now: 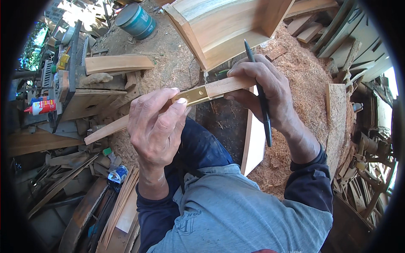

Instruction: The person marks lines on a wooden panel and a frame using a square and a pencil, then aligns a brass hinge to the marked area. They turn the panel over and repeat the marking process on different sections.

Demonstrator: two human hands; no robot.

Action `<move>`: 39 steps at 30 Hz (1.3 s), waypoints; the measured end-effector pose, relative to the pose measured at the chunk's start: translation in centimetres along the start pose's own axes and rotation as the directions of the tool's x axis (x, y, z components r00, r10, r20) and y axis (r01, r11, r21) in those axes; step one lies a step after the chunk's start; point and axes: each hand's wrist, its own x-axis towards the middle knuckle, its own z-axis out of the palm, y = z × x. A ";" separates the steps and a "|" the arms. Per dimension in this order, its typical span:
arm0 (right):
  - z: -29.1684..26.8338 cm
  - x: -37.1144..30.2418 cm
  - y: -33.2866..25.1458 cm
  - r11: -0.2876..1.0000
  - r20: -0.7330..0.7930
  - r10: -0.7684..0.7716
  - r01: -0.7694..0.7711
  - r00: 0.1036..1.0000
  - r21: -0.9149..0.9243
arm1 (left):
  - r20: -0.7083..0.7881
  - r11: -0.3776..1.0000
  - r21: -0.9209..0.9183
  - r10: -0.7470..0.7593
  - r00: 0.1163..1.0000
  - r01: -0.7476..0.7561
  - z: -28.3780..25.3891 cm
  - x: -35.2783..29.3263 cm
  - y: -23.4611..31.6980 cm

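Note:
A narrow wooden strip (227, 86) runs slantwise across the middle, between both of my hands. My left hand (152, 124) is closed on it, thumb and fingers pinching a brass-coloured metal piece (196, 95) flat against the wood. A round hole shows in that piece, which may be a hinge; my fingers cover its left part. The strip's other end sticks out beyond my left hand. My right hand (273, 86) grips the strip's right end between thumb and fingers. A dark pen (262, 95) is tucked among the same fingers, pointing up and down.
Beyond my hands a pale wooden box frame (230, 31) stands tilted. A teal bucket (136, 21) sits at the far left. At left, a bench (69, 80) carries a red-and-white glue bottle (42, 106). Wood shavings (301, 80) and boards (335, 122) lie at right.

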 end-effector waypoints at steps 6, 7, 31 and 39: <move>0.3 0.0 0.2 1.000 -0.007 -0.024 0.024 1.000 0.012 | -0.002 1.000 -0.025 -0.015 1.000 0.015 0.0 -0.2 -0.1; 0.4 0.0 0.2 1.000 -0.012 -0.017 0.017 1.000 0.012 | -0.004 0.999 -0.035 -0.013 1.000 0.012 0.0 -0.3 -0.1; 0.8 -0.7 0.2 1.000 -0.026 -0.016 0.015 1.000 -0.022 | -0.017 0.999 0.022 0.036 0.999 -0.036 -0.1 -0.5 -0.1; 1.0 -0.8 0.4 0.999 -0.036 -0.035 0.035 0.999 -0.002 | -0.013 0.999 0.028 0.041 0.999 -0.040 -0.1 -0.6 -0.2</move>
